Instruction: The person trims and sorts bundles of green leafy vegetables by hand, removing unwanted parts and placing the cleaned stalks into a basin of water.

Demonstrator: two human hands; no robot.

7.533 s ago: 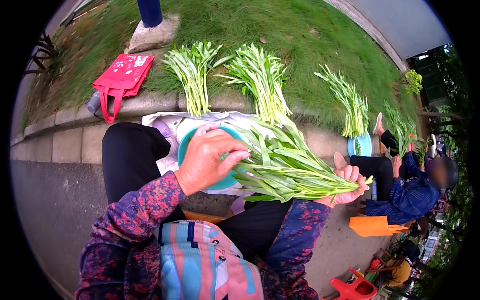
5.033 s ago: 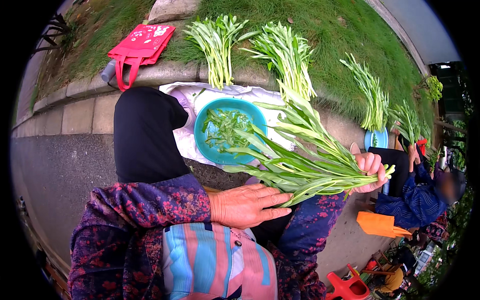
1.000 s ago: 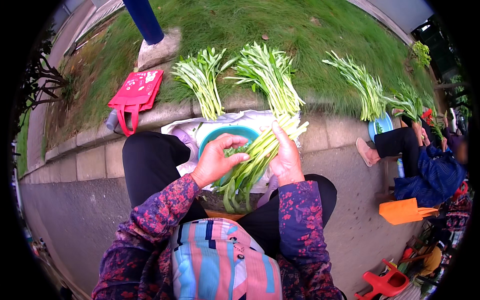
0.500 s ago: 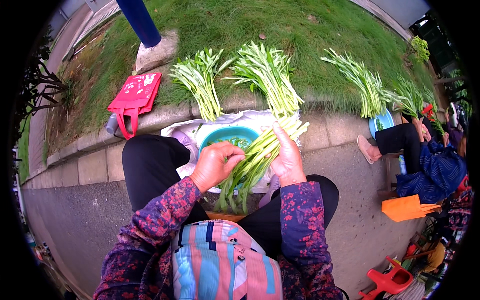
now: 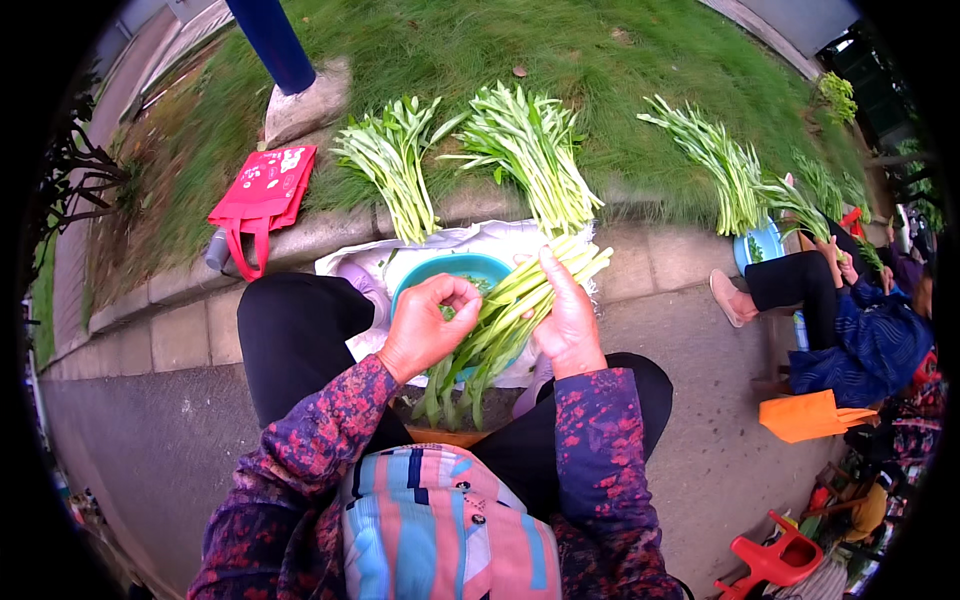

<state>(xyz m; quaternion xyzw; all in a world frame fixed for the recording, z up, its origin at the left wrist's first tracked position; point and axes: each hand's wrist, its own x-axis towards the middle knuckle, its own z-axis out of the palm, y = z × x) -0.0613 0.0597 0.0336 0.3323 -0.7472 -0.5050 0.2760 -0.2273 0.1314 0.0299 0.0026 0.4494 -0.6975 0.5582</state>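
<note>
- Fingers of the right hand [image 5: 570, 322] are closed round the green bunch [image 5: 522, 300], thumb along the stalks; bare ends point up and away, leafy tips hang down toward the person.
- Left hand [image 5: 425, 325] is just beside the bunch, thumb and forefinger curled close; can't tell if anything is pinched between.
- Bunch is above the teal basin [image 5: 447, 263], partly covering it. Leafy tips hang past the near rim, so a loose piece could land on the ground [image 5: 150, 450] instead of inside.
- One hand carries all the loose stalks: if that grip eases, inner ones could slide out. A hard tug from the left side could drag several at once.
- Hands and bunch screen part of the basin; a miss might go unnoticed.
- White sheet [image 5: 500, 238] looks rumpled, purple shoe [image 5: 368, 288] right by the basin: a foot shift could snag or nudge it.
</note>
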